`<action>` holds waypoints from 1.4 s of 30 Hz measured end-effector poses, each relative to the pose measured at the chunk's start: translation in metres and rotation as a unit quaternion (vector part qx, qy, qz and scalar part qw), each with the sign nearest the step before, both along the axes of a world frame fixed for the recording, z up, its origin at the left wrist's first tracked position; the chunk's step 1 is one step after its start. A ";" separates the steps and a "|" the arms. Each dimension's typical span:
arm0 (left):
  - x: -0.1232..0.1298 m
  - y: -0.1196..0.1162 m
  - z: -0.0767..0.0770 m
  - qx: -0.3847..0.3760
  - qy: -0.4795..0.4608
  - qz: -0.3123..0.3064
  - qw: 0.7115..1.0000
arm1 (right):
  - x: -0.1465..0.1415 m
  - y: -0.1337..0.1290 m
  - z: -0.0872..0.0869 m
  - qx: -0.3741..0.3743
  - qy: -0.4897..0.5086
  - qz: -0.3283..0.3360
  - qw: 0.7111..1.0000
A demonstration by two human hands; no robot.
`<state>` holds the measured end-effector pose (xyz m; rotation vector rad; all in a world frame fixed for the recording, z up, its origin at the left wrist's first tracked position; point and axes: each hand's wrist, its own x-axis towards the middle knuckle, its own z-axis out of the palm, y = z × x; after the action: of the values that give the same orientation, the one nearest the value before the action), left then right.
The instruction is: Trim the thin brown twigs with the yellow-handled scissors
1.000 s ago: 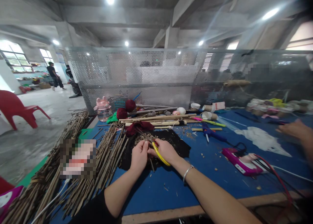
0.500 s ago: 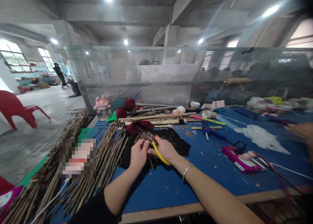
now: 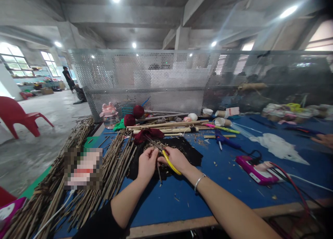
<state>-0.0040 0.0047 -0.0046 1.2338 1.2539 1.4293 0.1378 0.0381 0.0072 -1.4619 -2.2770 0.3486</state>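
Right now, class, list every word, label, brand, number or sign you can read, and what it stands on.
No text can be read.
Pale pink rectangular object with a red band: pixelated, unreadable.
Small pink-and-white card-like piece: too small and blurred.
Magenta-and-white plastic power strip: no legible marking.
Yellow-handled metal scissors: no legible lettering.

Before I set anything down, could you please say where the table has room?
Apart from scattered scraps, blue table lies bare between the right forearm and purple power strip, and between that forearm and the left forearm. Sticks crowd the left side, rods the back.
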 end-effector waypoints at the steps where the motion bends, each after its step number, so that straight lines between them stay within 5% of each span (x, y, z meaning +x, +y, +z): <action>1: 0.000 0.000 0.000 0.002 0.003 0.005 1.000 | 0.000 0.000 0.000 0.000 0.003 -0.001 1.000; 8: -0.002 0.003 -0.001 0.033 0.009 0.057 0.998 | -0.001 0.001 0.001 0.002 -0.009 -0.013 1.000; 13: -0.002 0.003 -0.001 0.028 -0.063 0.028 0.997 | -0.002 -0.003 0.003 0.015 -0.040 -0.021 0.999; 24: -0.002 0.002 0.000 0.050 0.034 0.013 0.998 | -0.002 -0.007 0.004 0.026 0.004 0.008 1.000; 42: 0.001 0.000 0.000 0.046 -0.022 0.022 0.998 | -0.004 -0.004 -0.005 -0.004 0.065 0.032 0.997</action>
<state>-0.0034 0.0050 -0.0046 1.2349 1.2044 1.5533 0.1341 0.0346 0.0026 -1.3322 -2.2232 0.4578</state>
